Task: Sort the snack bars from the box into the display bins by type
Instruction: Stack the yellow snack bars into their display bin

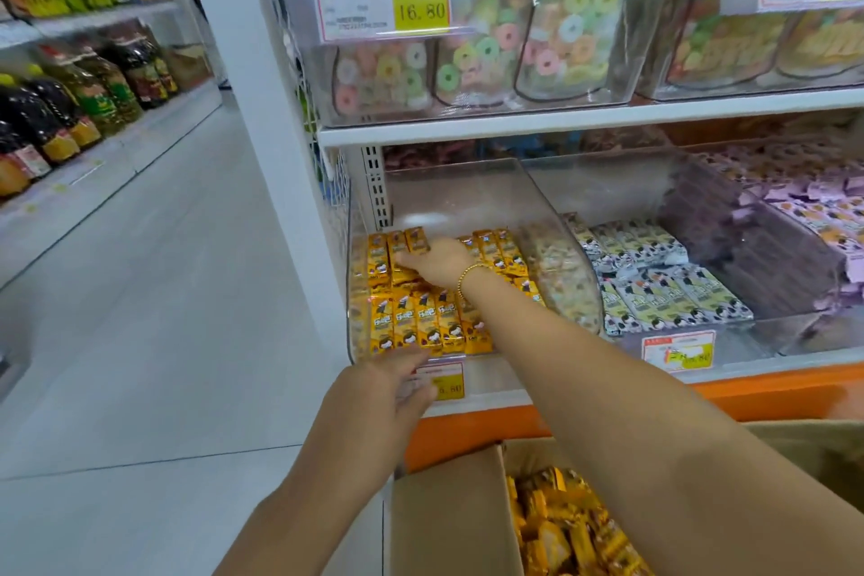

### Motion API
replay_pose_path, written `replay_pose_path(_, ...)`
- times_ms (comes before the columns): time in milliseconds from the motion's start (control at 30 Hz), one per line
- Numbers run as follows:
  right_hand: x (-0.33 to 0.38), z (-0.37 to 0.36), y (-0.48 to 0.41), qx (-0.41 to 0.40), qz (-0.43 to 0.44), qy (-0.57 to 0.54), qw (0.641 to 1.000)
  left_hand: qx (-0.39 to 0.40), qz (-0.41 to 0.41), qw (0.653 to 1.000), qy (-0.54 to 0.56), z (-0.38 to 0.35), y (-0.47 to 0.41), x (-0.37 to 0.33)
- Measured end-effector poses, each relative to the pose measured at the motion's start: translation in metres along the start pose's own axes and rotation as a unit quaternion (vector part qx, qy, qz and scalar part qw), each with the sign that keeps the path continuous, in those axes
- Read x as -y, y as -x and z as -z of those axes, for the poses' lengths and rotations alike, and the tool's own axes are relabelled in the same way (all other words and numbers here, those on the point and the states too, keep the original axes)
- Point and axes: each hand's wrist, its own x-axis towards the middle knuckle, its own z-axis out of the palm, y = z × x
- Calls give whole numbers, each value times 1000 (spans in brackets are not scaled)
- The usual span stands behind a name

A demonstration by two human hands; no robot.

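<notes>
**Right hand in the yellow-bar bin, left hand at its front edge**

Head view: the right hand point(437, 260), a gold bracelet point(470, 274) at its wrist, reaches into the clear display bin point(458, 187) at the left end of the lower shelf point(537, 393). It is seen from the back, with its fingers lying across the rear row of yellow snack bars point(428, 327). The fingertips are hidden among the wrappers, so I cannot tell whether it grasps a bar or only presses on them.

The left hand point(395, 381) is released, its fingers stretched forward against the bin's front lip. Motion blur smears them, and they partly cover a price tag point(446, 381).

The bars fill the bin in upright rows; their print is too small to read.

The cardboard box point(449, 514) sits low in front, cut off by the bottom edge. The right forearm hides part of it. Loose yellow bars in the box point(565, 528) lie jumbled.

In the next bin to the right are white-and-black bars point(654, 290).
</notes>
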Motion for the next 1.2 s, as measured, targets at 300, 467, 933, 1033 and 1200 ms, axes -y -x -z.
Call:
replay_pose_path(300, -35, 40, 112, -109, 186, -54, 975, -73, -39, 994, 69, -14, 9, -19)
replay_pose_path(467, -109, 29, 195, -79, 184, -107, 974, 89, -43, 995, -26, -60, 27, -19)
replay_pose_path(933, -320, -181, 232, 217, -103, 65, 969, 526, 95, 826, -179, -153, 112, 13)
replay_pose_path(1033, -321, -198, 223, 228, -61, 146, 961, 559, 107, 807, -157, -154, 109, 21)
replay_pose_path(1200, -312, -192, 212, 251, -21, 149, 956, 576, 120, 795, -147, -152, 100, 27)
